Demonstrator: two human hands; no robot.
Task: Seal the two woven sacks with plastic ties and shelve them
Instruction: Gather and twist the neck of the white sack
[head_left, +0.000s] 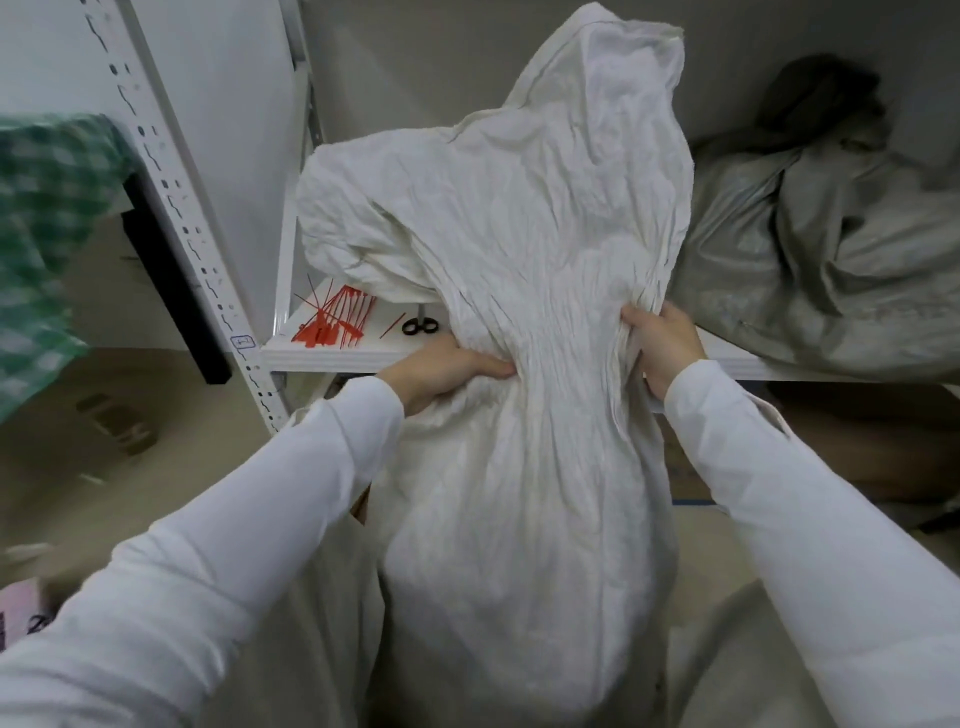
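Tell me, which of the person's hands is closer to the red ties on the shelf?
Left. The left hand grips the gathered neck of the white sack, just below and right of the red ties; the right hand grips the neck's far side, beyond the sack.

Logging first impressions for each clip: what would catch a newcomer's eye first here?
The big crumpled white woven sack fills the centre, its neck gathered between the left hand and right hand. Bright red plastic ties lie on the white shelf, left of small black-handled scissors.
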